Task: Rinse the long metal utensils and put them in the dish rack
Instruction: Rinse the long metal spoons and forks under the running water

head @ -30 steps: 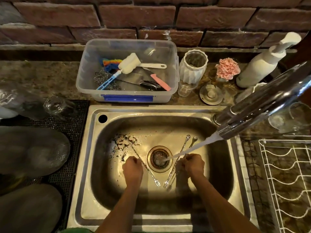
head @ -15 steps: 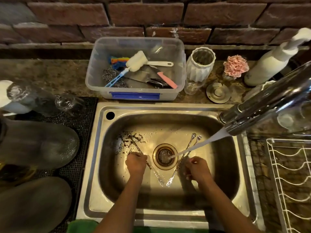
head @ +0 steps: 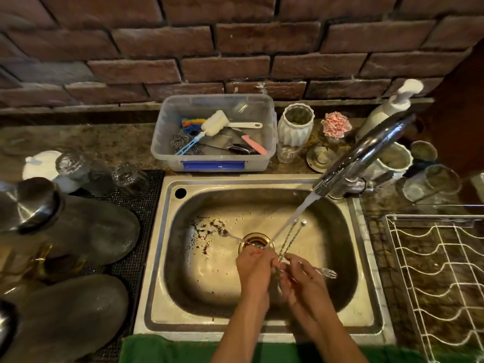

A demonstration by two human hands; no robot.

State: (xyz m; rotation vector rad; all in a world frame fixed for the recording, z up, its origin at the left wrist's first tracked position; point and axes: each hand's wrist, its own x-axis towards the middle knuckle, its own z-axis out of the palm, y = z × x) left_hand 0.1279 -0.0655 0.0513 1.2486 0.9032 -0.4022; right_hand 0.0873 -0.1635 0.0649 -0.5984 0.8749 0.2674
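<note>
Dish rack (head: 434, 279) right of sink (head: 167, 258)

Bare forearms (head: 262, 323) (no sleeves, rings)

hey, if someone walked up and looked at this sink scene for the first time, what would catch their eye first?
Probably the two hands, left hand and right hand, meeting low in the steel sink, gripping long metal utensils under the faucet's slanting water stream. Next, the clear plastic tub of brushes behind the sink, and the white wire dish rack to the right.
</note>
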